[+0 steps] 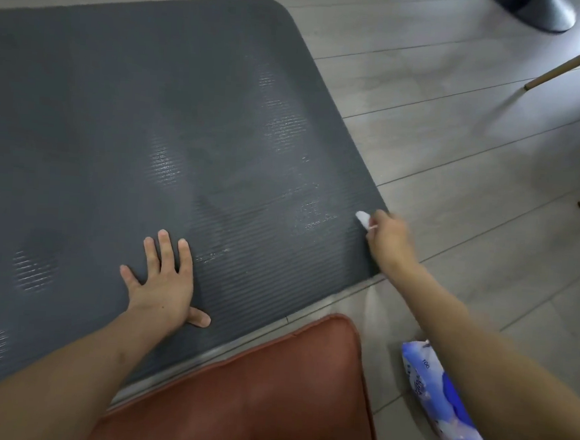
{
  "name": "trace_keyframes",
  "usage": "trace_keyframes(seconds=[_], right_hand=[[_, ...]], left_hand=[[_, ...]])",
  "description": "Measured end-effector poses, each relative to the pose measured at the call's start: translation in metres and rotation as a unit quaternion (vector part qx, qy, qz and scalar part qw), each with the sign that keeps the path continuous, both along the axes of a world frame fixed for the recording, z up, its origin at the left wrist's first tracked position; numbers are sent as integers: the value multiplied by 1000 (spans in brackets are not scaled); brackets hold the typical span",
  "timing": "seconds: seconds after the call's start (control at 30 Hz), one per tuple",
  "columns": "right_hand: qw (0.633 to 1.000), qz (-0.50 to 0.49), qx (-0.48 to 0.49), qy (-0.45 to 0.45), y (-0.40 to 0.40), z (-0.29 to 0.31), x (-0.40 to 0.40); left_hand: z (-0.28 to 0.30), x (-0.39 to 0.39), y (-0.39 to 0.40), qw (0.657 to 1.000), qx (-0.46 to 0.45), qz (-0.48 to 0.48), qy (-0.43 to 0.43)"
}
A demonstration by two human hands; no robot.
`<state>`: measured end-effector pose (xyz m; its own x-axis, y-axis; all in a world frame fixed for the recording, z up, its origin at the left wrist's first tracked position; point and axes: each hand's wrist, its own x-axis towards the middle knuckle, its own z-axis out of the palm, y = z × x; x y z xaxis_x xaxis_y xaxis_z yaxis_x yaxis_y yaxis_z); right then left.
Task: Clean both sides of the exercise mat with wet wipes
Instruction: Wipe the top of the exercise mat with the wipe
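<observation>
A dark grey ribbed exercise mat [123, 132] lies flat on a pale tiled floor [459, 135], filling the frame from nine to twelve o'clock, with wet streaks glinting across it. The left hand [165, 285] rests palm-down on it with fingers spread, near six o'clock, while the right hand [388, 238] at three o'clock pinches a bunched white wet wipe [363, 219] against the mat's right edge. A rust-brown cushion [252, 396] sits at six o'clock beside the mat's near edge, a blue-and-white wipes pack [441, 398] lies on the floor at five o'clock, and wooden furniture legs [567, 64] show at two o'clock.
</observation>
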<state>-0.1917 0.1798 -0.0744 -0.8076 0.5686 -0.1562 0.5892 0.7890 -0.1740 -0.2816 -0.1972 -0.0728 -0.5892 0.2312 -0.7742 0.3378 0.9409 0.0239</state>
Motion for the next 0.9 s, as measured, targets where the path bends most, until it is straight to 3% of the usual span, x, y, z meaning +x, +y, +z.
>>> trace_keyframes(seconds=[0.07,0.13,0.27,0.33,0.4,0.5,0.57,0.7,0.8,0.87,0.9], right_hand=[[995,-100,11,23,24,3,9],[996,-84,-7,13,-10,2,6],[977,153,-147,-14,-111,-2,21],[958,236,-165,-1,-103,2,25],[977,187,-100,3,-55,0,18],[999,-29,10,-29,28,8,19],[997,-75,-13,-18,30,7,22],[990,65,-128,-11,-55,12,23],[946,216,-234,-62,-102,13,22],[935,280,-211,-62,-96,7,24],[946,271,-174,-41,-79,4,26]], left_hand=[[1,0,1,1000,2,0,-5],[1,0,0,1000,2,1,-5],[3,-1,1,1000,-2,7,-16],[4,-1,1,1000,-4,11,-21],[4,-1,2,1000,-2,10,-20],[5,-2,2,1000,-6,8,-22],[6,-2,4,1000,-12,6,-24],[7,-3,6,1000,-14,8,-27],[8,-2,4,999,-11,11,-28],[8,-2,3,999,-12,11,-28],[8,-2,4,1000,-13,7,-26]])
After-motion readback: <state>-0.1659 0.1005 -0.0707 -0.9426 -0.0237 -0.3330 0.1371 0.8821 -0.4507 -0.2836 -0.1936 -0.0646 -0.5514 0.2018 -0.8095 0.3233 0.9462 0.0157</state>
